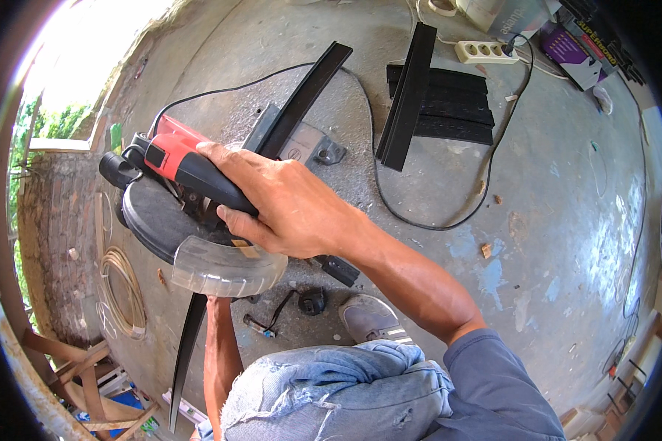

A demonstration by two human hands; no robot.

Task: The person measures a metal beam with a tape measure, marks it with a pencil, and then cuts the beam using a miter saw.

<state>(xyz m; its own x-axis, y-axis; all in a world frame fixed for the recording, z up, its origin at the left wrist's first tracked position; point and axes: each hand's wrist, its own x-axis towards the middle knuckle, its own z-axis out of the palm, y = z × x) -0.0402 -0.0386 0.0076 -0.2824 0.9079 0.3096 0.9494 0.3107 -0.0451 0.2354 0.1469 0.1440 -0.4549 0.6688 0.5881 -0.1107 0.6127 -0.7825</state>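
My right hand (283,202) is wrapped around the red and black handle of a miter saw (202,175), its thumb on the near side. A clear plastic blade guard (228,270) curves below the handle. Across the saw's base (301,147) lies a long black profile strip (305,95). A black length (186,360) also shows on the near side, beside my left forearm. That forearm reaches up beneath the guard, with only the wrist (219,307) showing at its edge. The guard and saw hide the fingers of my left hand, so their hold is unclear.
Cut black strips (452,103) lie on the concrete floor, a longer bundle (407,103) across them. The saw's cord (375,173) loops right to a white power strip (485,52). Near my shoe (375,320) is a small black tape measure (312,300). A coiled hose (121,294) lies left.
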